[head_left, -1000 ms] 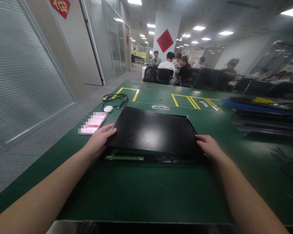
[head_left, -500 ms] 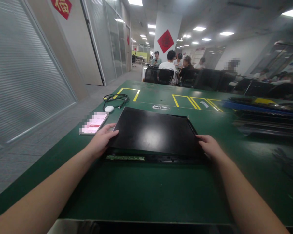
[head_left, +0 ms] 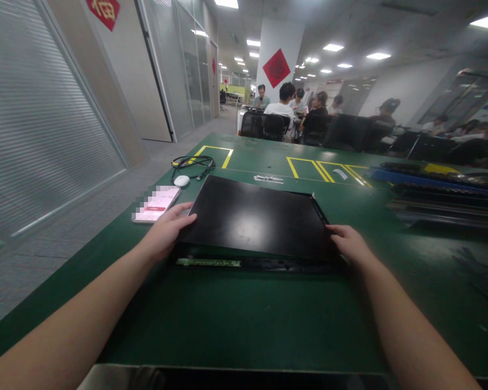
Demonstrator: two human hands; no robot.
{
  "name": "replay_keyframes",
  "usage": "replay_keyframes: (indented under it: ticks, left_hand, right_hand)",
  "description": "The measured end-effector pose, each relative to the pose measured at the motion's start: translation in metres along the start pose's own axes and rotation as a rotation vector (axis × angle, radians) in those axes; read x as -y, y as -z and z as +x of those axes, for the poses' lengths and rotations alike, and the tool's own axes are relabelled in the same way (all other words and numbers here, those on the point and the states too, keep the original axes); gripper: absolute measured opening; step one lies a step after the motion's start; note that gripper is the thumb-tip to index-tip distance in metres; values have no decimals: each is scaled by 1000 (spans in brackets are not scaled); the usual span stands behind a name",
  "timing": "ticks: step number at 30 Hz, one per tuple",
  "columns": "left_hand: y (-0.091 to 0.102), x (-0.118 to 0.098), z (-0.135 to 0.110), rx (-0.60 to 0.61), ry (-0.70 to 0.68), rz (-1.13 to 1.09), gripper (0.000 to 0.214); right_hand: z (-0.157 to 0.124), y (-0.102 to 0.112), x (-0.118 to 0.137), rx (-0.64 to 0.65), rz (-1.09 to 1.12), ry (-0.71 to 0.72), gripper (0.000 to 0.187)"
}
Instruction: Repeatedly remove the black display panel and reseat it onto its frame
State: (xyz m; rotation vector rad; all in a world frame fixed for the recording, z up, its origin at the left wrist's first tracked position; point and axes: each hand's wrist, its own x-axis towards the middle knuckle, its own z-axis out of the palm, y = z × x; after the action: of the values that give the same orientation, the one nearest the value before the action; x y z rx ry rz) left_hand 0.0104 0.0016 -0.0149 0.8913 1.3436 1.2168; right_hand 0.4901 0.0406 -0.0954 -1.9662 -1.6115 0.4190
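A flat black panel [head_left: 252, 216] lies on the green table [head_left: 236, 319], its near edge raised a little over a black frame with a green circuit strip [head_left: 207, 262]. My left hand [head_left: 165, 233] grips the panel's near left corner, fingers curled over its edge. My right hand [head_left: 350, 244] holds the near right corner, fingers closed on the edge.
A phone [head_left: 156, 203], a white mouse [head_left: 181, 181] and a coiled black cable [head_left: 191, 162] lie at the left. Stacked black and blue trays [head_left: 443, 189] fill the right. Yellow floor-tape boxes mark the far table. Several people sit at desks beyond.
The panel's left near corner has lifted slightly with my left hand. My right hand has barely moved.
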Motion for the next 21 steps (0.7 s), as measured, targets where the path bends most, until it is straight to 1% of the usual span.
replay_keyframes:
  ticks: [2,4,6,9,12,14,17,21]
  left_hand:
    - [4,3,4,30,-65,20,43]
    - [9,6,8,44,-100,88,45]
    - [13,8,12,8,-131,196,48]
    - [18,9,16,-48,-217,382,49]
    - [20,11,18,-36,-284,508,47]
    - [21,12,20,-40,-286,543,46]
    - [21,15,21,-54,-265,560,44]
    - [23,20,25,-7,-266,560,43]
  right_hand:
    - [0,0,-1,-2,4,0,44]
    - [0,0,0,2,2,-5,44]
    - [-1,0,2,20,9,-18,44]
    - [-2,1,7,31,42,-36,44]
    - [-3,2,10,43,84,-46,45]
    - [-3,2,9,53,102,-55,45]
    - [-2,1,7,32,119,-45,43]
    - [-2,1,6,7,140,-43,41]
